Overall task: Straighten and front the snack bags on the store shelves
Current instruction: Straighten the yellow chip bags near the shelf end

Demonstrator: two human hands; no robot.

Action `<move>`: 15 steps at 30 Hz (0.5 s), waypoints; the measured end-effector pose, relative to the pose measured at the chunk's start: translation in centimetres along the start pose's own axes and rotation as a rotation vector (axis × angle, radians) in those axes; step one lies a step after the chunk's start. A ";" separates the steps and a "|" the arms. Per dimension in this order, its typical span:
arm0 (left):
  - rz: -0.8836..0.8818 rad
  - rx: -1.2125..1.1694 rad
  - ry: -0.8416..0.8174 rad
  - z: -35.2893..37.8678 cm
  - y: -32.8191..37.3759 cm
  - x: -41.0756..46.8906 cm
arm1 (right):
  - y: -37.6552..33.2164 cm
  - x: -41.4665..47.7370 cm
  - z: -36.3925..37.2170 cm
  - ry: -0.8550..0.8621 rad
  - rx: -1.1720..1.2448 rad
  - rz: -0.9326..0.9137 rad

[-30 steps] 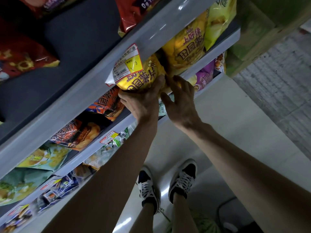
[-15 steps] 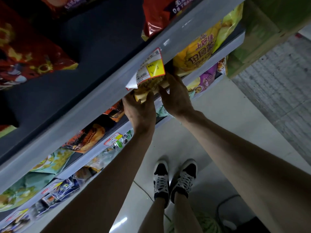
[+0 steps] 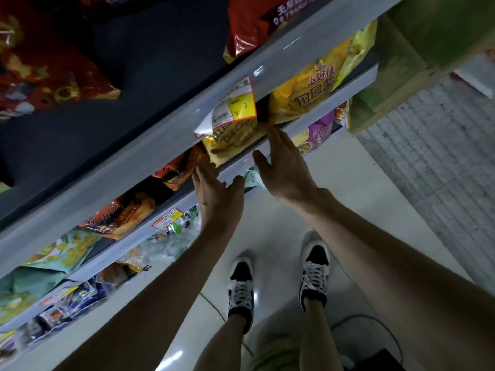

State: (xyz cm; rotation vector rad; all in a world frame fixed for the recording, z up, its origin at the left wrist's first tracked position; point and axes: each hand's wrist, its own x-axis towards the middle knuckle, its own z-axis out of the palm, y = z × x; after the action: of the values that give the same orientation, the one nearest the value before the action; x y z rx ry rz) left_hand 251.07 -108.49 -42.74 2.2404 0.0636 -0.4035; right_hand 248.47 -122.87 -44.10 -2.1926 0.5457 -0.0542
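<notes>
A yellow snack bag (image 3: 233, 140) stands on the second shelf, half hidden behind a hanging price tag (image 3: 230, 108). My left hand (image 3: 217, 196) reaches up below it with straight fingers, the fingertips near the bag's lower left corner. On the bag's right, my right hand (image 3: 286, 167) is spread open, fingertips at its lower right edge. A second yellow bag (image 3: 308, 95) stands just right of it. Orange bags (image 3: 176, 170) lie to the left on the same shelf.
The grey shelf rail (image 3: 160, 145) runs diagonally above my hands. Red bags (image 3: 246, 25) sit on the top shelf. A purple bag (image 3: 318, 135) and packets fill lower shelves. My two feet (image 3: 241, 287) stand on the pale floor, with a cable nearby.
The yellow bag has gone back into the shelf behind the price tag. Both hands have let go of it and opened, dropping slightly away.
</notes>
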 end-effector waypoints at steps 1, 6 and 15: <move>-0.013 0.007 -0.003 0.1 -0.2 -0.3 | 0.3 -0.3 -0.7 -0.011 -0.017 -0.010; -0.022 0.055 -0.019 1.9 1.1 -1.9 | 2.6 -1.3 -5.8 -0.042 -0.189 -0.043; 0.076 -0.027 0.115 11.1 8.8 -1.2 | 8.1 2.2 -15.0 0.028 -0.314 0.012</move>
State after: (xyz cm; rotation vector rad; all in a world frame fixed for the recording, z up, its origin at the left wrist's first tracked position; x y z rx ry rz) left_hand 248.52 -122.51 -42.45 2.2306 0.0436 -0.2308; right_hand 244.12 -139.21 -41.04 -2.4960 0.6173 0.0082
